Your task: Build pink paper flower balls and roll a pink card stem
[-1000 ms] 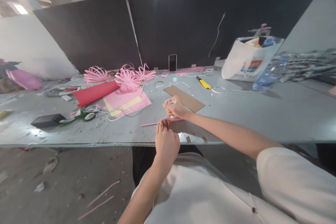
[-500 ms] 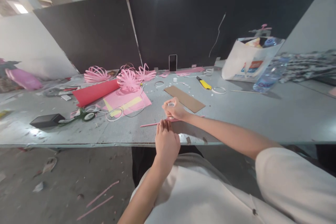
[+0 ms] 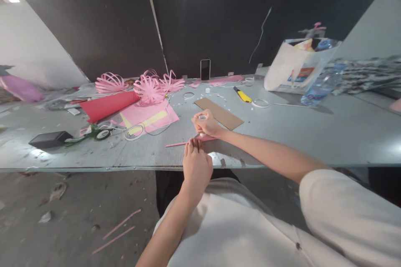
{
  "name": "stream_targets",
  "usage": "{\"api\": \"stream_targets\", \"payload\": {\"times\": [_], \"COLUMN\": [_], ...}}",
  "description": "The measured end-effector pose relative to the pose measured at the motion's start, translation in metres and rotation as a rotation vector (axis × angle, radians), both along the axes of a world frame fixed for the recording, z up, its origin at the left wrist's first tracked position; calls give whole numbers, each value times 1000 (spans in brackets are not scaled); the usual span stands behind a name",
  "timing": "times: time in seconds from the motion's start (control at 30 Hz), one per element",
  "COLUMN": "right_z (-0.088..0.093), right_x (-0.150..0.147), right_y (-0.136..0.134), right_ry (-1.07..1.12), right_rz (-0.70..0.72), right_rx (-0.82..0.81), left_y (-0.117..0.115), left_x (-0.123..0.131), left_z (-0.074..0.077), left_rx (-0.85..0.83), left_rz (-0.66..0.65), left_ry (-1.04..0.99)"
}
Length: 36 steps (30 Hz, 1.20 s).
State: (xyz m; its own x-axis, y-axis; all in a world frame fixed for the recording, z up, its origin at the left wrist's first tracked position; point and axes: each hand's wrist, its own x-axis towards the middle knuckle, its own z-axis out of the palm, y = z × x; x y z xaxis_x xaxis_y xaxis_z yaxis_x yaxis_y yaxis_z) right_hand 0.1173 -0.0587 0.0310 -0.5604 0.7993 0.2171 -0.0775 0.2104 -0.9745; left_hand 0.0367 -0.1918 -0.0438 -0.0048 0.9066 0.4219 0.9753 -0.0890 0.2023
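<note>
A narrow pink strip point(image 3: 176, 145) lies along the front of the grey table. My left hand point(image 3: 198, 164) presses it down, fingers close together over its middle. Just beyond, my right hand point(image 3: 208, 125) is closed around a small roll of white tape point(image 3: 202, 118), low over the strip. Its fingertips hide part of the roll, and a small white bit shows beneath them near the strip. A brown cardboard piece point(image 3: 219, 113) lies flat behind my right hand.
A yellow utility knife point(image 3: 242, 94) lies behind the cardboard. Pink paper-strip loops point(image 3: 150, 88), a red sheet point(image 3: 109, 105) and a pink sheet point(image 3: 163, 114) are at left. A white bag point(image 3: 283, 69) and plastic bottle point(image 3: 324, 85) stand at right; a phone point(image 3: 205, 69) leans behind.
The view has shifted slightly, so the table sits a little higher in the picture. Both hands keep nearly the same place at the strip, the right still around the tape roll.
</note>
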Motion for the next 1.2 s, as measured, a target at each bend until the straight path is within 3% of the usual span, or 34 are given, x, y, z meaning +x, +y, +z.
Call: {"api": "stream_targets", "payload": {"times": [0.27, 0.43, 0.57, 0.93, 1.2], "right_z": [-3, -5, -8, -17, -13], "right_x": [3, 5, 6, 4, 2], "right_y": [-2, 2, 1, 9, 11], "right_ry": [20, 31, 13, 42, 46], "right_rz": [59, 18, 87, 63, 14], "right_rx": [-21, -28, -22, -14, 10], "left_y": [0, 0, 0, 0, 2], "left_x": [0, -1, -1, -1, -1], "left_z": [1, 0, 1, 6, 0], "left_rx": [-23, -23, -22, -67, -35], "left_rz": [-4, -13, -8, -4, 8], "left_ry": [4, 5, 27, 52, 48]}}
